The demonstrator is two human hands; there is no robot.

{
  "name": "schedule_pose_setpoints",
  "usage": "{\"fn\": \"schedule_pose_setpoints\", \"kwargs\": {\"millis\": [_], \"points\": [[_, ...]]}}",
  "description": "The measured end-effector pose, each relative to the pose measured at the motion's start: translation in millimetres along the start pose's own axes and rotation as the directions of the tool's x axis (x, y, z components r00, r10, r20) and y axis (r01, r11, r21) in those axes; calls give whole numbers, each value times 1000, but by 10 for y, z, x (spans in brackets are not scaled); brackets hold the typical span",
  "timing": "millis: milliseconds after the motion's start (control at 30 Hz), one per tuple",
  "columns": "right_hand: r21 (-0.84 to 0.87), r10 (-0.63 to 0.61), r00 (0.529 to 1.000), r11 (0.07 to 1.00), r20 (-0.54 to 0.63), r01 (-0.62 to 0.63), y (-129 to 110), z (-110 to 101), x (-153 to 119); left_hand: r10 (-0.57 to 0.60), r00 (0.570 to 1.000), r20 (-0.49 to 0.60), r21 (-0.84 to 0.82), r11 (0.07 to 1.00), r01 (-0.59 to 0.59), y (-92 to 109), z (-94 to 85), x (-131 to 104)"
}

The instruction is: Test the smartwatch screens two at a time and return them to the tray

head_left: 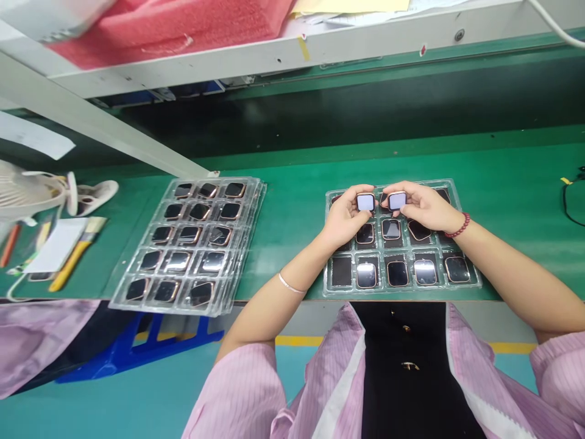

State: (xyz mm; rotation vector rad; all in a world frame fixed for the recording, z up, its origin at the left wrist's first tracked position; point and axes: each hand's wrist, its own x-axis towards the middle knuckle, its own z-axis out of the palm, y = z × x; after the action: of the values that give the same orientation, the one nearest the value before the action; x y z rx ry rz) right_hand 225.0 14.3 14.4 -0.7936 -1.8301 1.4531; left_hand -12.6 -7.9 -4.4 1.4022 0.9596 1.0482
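My left hand point(346, 216) grips a smartwatch point(365, 202) without a strap, its screen lit pale white. A second strapless smartwatch point(397, 201) with a lit screen is held in my right hand point(421, 207), thumb at its lower edge. The two watches are side by side, a small gap between them. Both hands are over a clear plastic tray point(475, 281) divided into compartments, most in view holding dark-screened watch cases such as this watch point(397, 273). The front left compartment point(341, 271) has no watch in it. My hands and forearms hide part of the tray.
To the left stands a stack of clear trays point(219, 308) with several watches. Farther left lie a yellow-handled brush point(70, 265), a white card point(57, 246) and a small fan point(27, 189). A white shelf edge point(256, 55) crosses above the green bench point(292, 244); a black cable point(567, 204) lies right.
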Motion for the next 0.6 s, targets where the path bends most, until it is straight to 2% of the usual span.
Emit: {"fn": "schedule_pose_setpoints", "kwargs": {"millis": [233, 467, 600], "points": [[15, 49, 998, 999, -32, -49, -35, 4, -2, 11, 1000, 18, -16, 1000, -10, -44, -14, 16], [-12, -47, 999, 999, 8, 47, 84, 1, 13, 25, 1000, 3, 4, 1000, -25, -48, -9, 8], [-40, -72, 997, 997, -16, 72, 116, 17, 8, 4, 1000, -14, 27, 1000, -4, -32, 18, -15]]}}
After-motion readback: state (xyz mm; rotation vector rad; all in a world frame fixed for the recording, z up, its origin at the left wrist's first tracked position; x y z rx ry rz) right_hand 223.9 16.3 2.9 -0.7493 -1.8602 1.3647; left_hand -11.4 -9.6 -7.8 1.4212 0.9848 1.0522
